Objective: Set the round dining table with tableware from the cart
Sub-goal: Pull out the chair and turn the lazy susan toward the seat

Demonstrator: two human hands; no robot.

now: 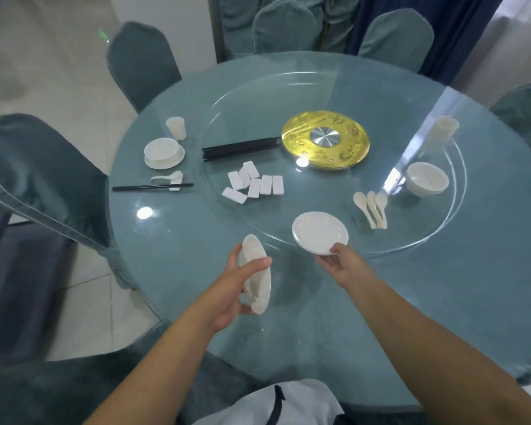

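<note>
Left hand (233,289) grips a white plate (258,277) tilted nearly on edge, above the desk (380,302) near its front rim. Thumb over the upper face, fingers (235,256) curled round the far rim; narrow grip, closed on the plate.

Right hand (341,262) pinches the near rim of a plate stack (319,232). Stack sits level at the front edge of the glass turntable (288,96); cannot tell if it rests on the glass or is lifted. Fingers mostly hidden under the rim, thumb on top.

Landmark: gold hub (325,139) at the turntable centre.
- Left of hub: bundle of black chopsticks (241,148), tips touching the hub rim.
- Front-left of hub: cluster of white rests (253,182), some overlapping.
- Front-right of hub: three white spoons (371,208) side by side, touching.
- Right of hub: stacked white bowls (427,179); beyond them, stacked cups (443,130).
- Far left of hub, off the turntable: one place set with bowl on saucer (163,152), cup (176,127) behind it, spoon (167,178) and chopstick pair (152,188) in front, tips on a rest.

Covered chairs (141,65) ring the desk.
</note>
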